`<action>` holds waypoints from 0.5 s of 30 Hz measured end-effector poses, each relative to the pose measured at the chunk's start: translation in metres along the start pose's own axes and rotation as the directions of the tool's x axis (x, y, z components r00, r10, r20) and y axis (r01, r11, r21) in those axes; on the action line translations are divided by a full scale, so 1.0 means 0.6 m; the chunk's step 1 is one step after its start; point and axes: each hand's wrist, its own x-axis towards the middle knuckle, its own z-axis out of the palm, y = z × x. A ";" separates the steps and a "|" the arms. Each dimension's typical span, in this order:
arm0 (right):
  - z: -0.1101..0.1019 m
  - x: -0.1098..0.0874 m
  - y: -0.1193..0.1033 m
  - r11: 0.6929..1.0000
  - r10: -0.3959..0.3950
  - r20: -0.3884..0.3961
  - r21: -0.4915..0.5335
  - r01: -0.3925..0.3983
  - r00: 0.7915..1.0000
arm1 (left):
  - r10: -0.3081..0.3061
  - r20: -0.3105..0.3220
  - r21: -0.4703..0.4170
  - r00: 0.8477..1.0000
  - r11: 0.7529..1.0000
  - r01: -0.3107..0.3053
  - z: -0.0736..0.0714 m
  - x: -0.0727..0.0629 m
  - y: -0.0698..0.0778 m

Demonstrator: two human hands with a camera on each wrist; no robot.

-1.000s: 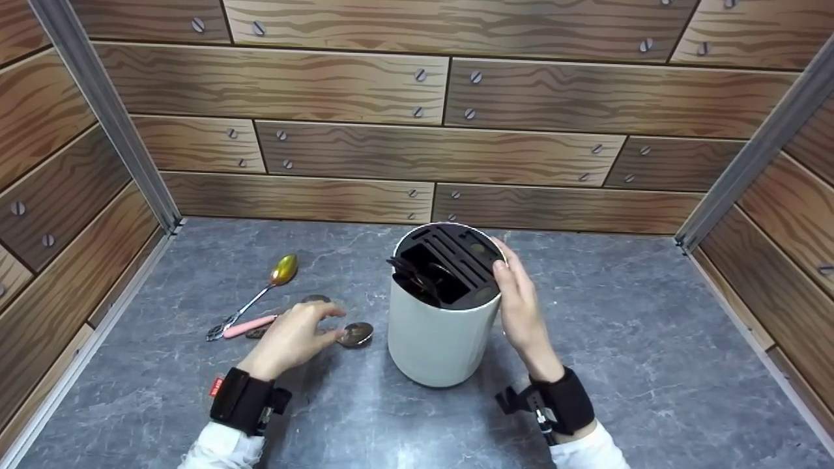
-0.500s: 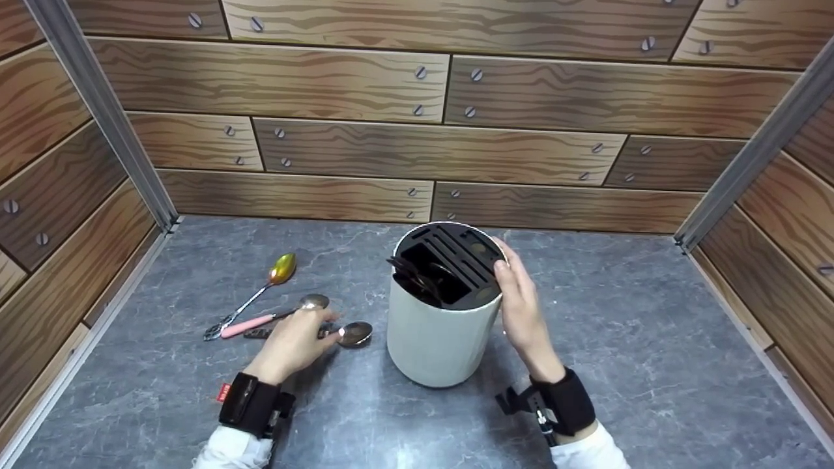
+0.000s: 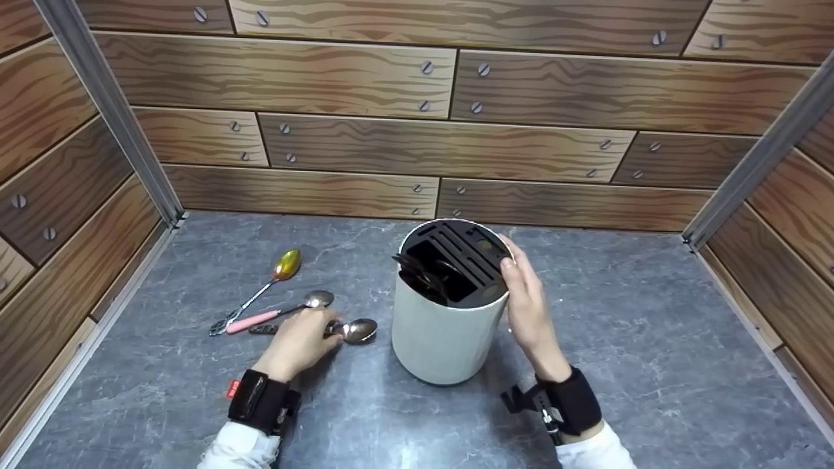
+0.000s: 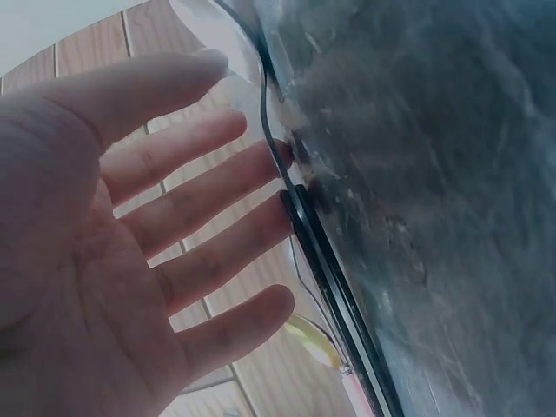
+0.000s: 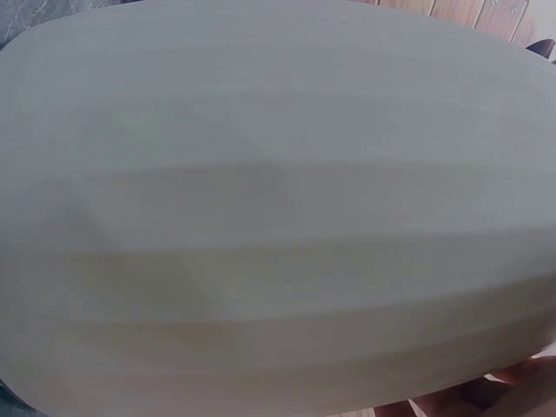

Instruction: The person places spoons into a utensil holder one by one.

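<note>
My left hand (image 3: 301, 342) is over a dark-handled metal spoon (image 3: 358, 331) lying on the grey table, with thumb and fingertips at the spoon's neck. In the left wrist view a gap shows between the thumb and the nearly straight fingers (image 4: 208, 165), beside the spoon's thin neck (image 4: 265, 113). My right hand (image 3: 529, 306) holds the side of a white cylindrical utensil holder (image 3: 443, 345), thumb at the rim and fingers round the back. Its black slotted top has dark utensils (image 3: 417, 277) in the large opening. The holder's wall (image 5: 278, 200) fills the right wrist view.
Behind the left hand lie a pink-handled spoon (image 3: 254, 322) and a spoon with a golden bowl and ornate silver handle (image 3: 287, 264). Wood-patterned walls (image 3: 352, 146) with metal corner posts (image 3: 114, 111) enclose the table's back and sides.
My left hand has moved slightly down over the dark-handled spoon, its thumb and fingers coming nearer to the neck. The right hand keeps its hold on the utensil holder. The head view has shifted slightly.
</note>
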 end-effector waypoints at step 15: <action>0.001 0.000 0.003 0.999 -0.019 0.005 0.030 0.019 1.000 | 0.095 -0.112 0.083 0.989 0.993 -0.086 0.009 -0.004 -0.001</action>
